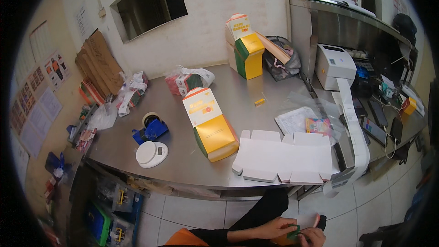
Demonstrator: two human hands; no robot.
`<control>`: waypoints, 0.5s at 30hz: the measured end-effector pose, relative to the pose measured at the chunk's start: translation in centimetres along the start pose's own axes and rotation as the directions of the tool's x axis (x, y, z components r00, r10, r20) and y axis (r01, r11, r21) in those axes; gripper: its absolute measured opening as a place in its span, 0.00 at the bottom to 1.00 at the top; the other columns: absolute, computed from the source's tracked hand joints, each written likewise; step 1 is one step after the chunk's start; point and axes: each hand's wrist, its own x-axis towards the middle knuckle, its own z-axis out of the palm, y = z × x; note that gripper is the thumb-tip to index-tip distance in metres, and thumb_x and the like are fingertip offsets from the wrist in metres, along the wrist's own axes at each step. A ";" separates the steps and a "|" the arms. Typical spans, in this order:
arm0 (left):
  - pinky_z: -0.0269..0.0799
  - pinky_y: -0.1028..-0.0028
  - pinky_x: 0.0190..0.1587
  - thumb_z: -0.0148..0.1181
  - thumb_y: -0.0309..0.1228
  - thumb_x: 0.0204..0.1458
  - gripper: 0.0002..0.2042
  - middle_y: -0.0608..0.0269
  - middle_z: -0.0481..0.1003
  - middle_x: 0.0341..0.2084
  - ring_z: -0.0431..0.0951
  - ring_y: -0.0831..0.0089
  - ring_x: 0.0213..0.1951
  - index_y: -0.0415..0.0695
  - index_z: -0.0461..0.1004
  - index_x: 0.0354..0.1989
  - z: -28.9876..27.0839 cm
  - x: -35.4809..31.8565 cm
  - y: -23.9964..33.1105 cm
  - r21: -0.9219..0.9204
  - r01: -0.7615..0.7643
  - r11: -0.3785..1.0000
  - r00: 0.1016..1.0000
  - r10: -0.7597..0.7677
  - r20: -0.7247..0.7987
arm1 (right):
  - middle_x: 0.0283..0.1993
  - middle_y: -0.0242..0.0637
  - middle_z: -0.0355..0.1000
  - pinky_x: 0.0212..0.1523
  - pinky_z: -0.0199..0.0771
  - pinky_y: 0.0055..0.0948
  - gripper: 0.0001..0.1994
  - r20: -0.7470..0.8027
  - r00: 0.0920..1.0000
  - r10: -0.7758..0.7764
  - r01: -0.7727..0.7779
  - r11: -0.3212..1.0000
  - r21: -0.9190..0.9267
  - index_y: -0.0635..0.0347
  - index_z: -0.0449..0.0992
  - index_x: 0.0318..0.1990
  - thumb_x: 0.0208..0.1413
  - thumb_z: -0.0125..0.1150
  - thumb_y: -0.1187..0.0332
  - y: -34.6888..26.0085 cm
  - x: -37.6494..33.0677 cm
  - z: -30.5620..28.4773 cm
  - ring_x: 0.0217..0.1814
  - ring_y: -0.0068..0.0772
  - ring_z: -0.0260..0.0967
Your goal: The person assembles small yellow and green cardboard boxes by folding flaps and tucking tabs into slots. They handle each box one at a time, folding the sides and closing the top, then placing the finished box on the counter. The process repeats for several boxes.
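Fingers point(290, 222) of our left hand point(276, 228) and right hand point(313, 237), nearly closed, pinch a green piece point(294, 232), probably so each steadies it, off the surface point(114, 143).

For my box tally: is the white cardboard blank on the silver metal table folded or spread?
Spread: the white cardboard blank lies opened out on the silver metal table, its flaps splayed outward.

The light is rather bright and even. Ahead of the fingers point(288, 221), the table point(244, 94) shows soft glare; farther ahead, the window point(151, 7) is dark with one bright spot. Far to both sides, lines bend into black.
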 end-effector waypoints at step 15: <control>0.60 0.69 0.54 0.40 0.28 0.59 0.14 0.51 0.64 0.47 0.66 0.60 0.52 0.36 0.65 0.50 1.2 0.3 -1.5 0.091 0.022 0.996 0.994 -0.032 0.105 | 0.38 0.41 0.74 0.43 0.69 0.34 0.08 -0.068 0.998 -0.018 0.014 0.999 -0.051 0.60 0.78 0.32 0.42 0.63 0.82 0.3 -0.7 1.0 0.40 0.43 0.71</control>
